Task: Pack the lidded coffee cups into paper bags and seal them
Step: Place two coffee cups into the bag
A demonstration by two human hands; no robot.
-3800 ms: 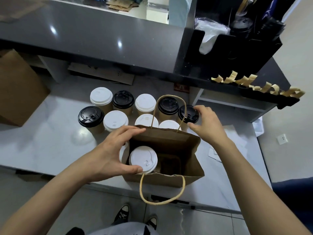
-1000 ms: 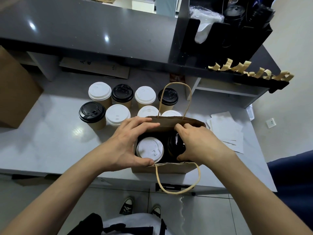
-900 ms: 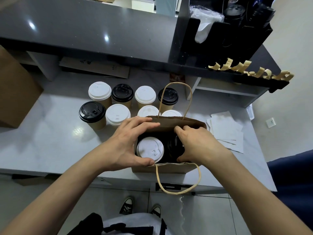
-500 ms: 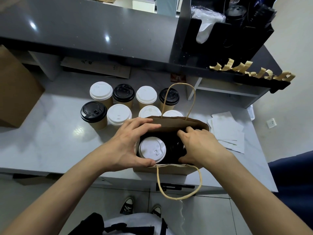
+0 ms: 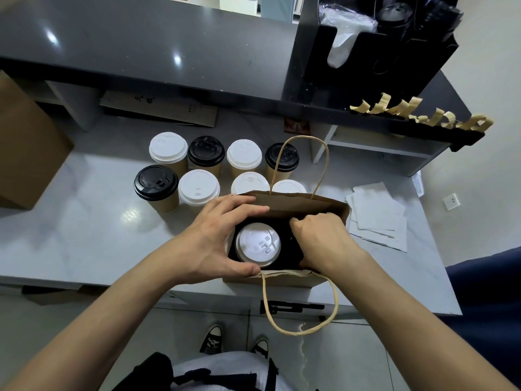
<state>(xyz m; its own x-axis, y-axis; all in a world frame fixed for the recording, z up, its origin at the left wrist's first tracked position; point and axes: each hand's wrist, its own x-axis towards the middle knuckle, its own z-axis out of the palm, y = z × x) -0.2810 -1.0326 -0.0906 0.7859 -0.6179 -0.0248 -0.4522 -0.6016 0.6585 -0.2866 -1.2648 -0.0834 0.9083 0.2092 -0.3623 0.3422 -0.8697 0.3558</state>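
Observation:
A brown paper bag (image 5: pixel 298 203) stands open at the counter's front edge, one handle up, the other hanging over the edge. A white-lidded cup (image 5: pixel 258 245) sits in its left half. My left hand (image 5: pixel 214 238) grips the bag's left end, fingers on the far rim and thumb on the near rim. My right hand (image 5: pixel 321 241) reaches down into the right half, curled over a black-lidded cup that it almost wholly hides. Behind the bag stand several more lidded cups (image 5: pixel 198 187), some with white lids and some with black.
The grey counter (image 5: pixel 84 235) carries a cardboard box (image 5: pixel 25 153) at far left and loose white paper sheets (image 5: pixel 377 218) to the right of the bag. A raised dark shelf holds a black organiser (image 5: pixel 366 52), with paper tape strips (image 5: pixel 417 114) stuck along its edge.
My right hand took a black-lidded cup from behind the bag and lowered it in beside the white-lidded one; it now sits deeper and hides the lid. My left hand has kept its grip.

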